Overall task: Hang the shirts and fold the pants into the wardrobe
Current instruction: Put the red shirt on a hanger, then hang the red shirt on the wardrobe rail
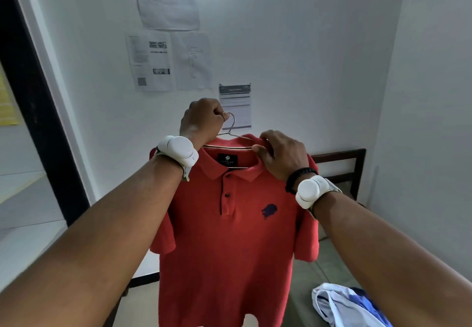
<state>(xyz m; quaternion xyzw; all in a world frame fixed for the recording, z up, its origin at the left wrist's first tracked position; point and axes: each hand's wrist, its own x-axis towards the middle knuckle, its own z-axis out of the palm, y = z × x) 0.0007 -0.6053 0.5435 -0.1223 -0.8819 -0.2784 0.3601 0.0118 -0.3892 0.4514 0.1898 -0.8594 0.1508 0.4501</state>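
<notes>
Left hand (pixel 201 119) grips the hanger (pixel 232 128), right hand (pixel 281 152) pinches the red shirt (pixel 229 250) at its collar (wardrobe unseen); clothes (pixel 339 303) below it wait.

Bedroom: bed (pixel 306 288) with headboard (pixel 339 165), printed notices (pixel 168 7) on wall.

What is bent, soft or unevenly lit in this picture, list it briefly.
Head view: the wide-angle lens bows the dark door frame and swells the forearms; head view: the wall papers are too soft to read; head view: flat, cool light, the red polo shirt sharp.
</notes>
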